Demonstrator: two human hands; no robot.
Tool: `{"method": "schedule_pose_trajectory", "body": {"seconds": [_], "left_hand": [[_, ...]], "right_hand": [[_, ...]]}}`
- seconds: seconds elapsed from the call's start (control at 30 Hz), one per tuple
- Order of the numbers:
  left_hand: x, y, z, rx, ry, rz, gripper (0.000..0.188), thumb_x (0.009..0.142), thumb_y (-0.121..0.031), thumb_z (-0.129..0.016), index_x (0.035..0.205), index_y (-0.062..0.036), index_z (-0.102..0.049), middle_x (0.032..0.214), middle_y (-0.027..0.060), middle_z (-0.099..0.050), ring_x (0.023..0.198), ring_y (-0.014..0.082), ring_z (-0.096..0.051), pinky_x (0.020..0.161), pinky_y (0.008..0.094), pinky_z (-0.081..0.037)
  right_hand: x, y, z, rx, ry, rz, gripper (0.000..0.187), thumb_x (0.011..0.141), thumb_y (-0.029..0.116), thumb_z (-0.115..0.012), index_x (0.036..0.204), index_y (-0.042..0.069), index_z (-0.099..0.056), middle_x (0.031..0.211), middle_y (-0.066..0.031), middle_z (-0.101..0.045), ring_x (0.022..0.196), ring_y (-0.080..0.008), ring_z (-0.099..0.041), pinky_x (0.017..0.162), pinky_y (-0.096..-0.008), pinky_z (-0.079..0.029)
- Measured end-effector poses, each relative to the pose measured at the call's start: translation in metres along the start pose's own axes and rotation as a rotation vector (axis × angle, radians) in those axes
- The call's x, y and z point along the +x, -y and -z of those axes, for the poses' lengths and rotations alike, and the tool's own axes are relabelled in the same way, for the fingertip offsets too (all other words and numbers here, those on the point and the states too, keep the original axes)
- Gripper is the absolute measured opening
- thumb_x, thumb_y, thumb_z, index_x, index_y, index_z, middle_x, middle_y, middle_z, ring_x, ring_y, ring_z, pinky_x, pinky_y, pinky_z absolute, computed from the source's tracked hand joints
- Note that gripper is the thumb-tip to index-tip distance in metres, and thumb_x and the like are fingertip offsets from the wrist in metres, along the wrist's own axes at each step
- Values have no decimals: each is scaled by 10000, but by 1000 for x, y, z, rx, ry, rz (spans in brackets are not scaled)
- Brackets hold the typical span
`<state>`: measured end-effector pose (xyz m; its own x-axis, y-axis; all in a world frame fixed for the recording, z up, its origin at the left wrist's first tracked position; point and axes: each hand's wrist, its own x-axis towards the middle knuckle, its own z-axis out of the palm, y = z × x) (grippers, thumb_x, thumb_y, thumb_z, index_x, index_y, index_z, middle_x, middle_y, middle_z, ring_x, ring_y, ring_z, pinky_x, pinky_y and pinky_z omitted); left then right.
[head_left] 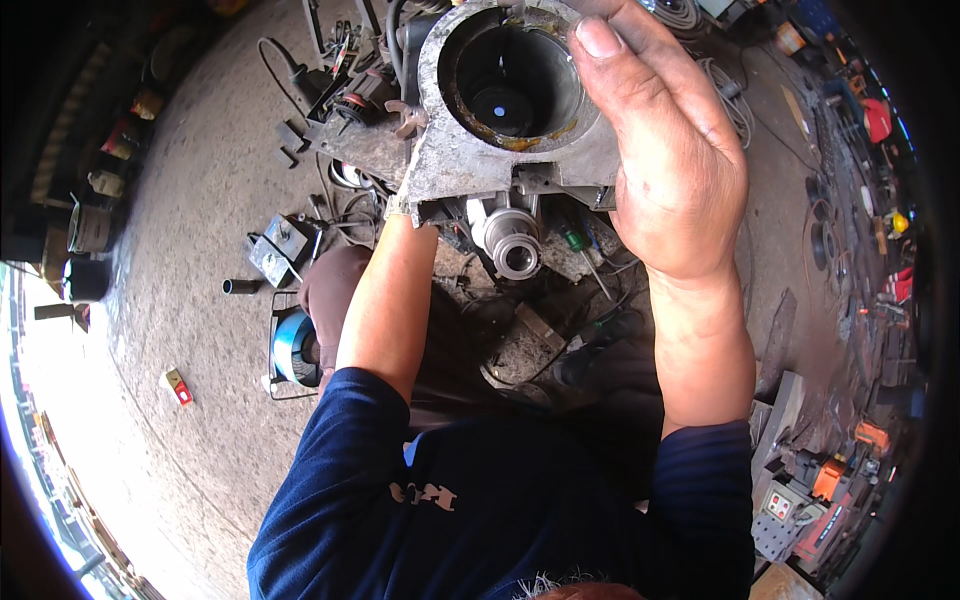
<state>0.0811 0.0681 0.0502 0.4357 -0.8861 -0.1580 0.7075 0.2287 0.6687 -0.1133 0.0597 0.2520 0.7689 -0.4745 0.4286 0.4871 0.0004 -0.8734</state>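
Note:
A grey cast-metal housing (pixel 470 165) with a deep round bore is held up close at the top of the view. Brownish grease smears the bore's rim. My right hand (pixel 680 160) grips its right side, with the thumb lying along the rim. My left forearm reaches up to the housing's left side; the left hand is hidden behind it, so its fingers do not show. Below the housing, a shiny stepped metal shaft with a hollow end (pixel 515 255) points towards me. A screwdriver with a green handle (pixel 575 238) lies to the right of the shaft.
On the floor at left are a metal block (pixel 278 248), a short black tube (pixel 240 287), a blue round object in a black wire frame (pixel 295 345) and a small red-and-white box (pixel 178 387). Coiled cable (pixel 730 100) lies at far right. Tools line the right edge.

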Motion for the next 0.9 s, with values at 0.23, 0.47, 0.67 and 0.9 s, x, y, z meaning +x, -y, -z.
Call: {"method": "schedule_pose_trajectory", "body": {"seconds": [0.23, 0.47, 0.67, 0.9], "left_hand": [[-1, 5, 7, 9, -34, 2, 309, 1036, -298, -583, 1169, -37, -681, 1061, 117, -738, 928, 264, -728, 832, 459, -628], [5, 6, 17, 33, -89, -12, 300, 1043, -297, -568, 1150, -43, -685, 1036, 111, -740, 911, 266, -728, 821, 469, -631], [21, 9, 24, -12, -150, -5, 302, 1059, -337, -537, 1079, -79, -692, 976, 87, -734, 840, 268, -715, 757, 467, -630], [40, 18, 34, -67, -93, -4, 349, 1036, -401, -585, 1115, -74, -678, 998, 94, -725, 852, 276, -709, 756, 470, -629]], "right_hand": [[10, -2, -1, -219, -136, 131, 339, 1090, 92, -466, 1356, -88, -574, 1296, -132, -657, 1179, -155, -610, 1052, -259, -468], [45, -9, 25, 19, -97, -15, 328, 1081, 89, -467, 1332, -70, -607, 1290, -142, -666, 1185, -173, -617, 1051, -275, -473], [64, 4, 26, 50, -159, -178, 309, 1061, 100, -489, 1301, -13, -646, 1284, -144, -682, 1187, -208, -634, 1055, -322, -489], [79, 5, 37, 106, -129, -267, 312, 1043, 103, -522, 1315, -3, -633, 1251, -139, -703, 1177, -233, -651, 1051, -357, -502]]}}
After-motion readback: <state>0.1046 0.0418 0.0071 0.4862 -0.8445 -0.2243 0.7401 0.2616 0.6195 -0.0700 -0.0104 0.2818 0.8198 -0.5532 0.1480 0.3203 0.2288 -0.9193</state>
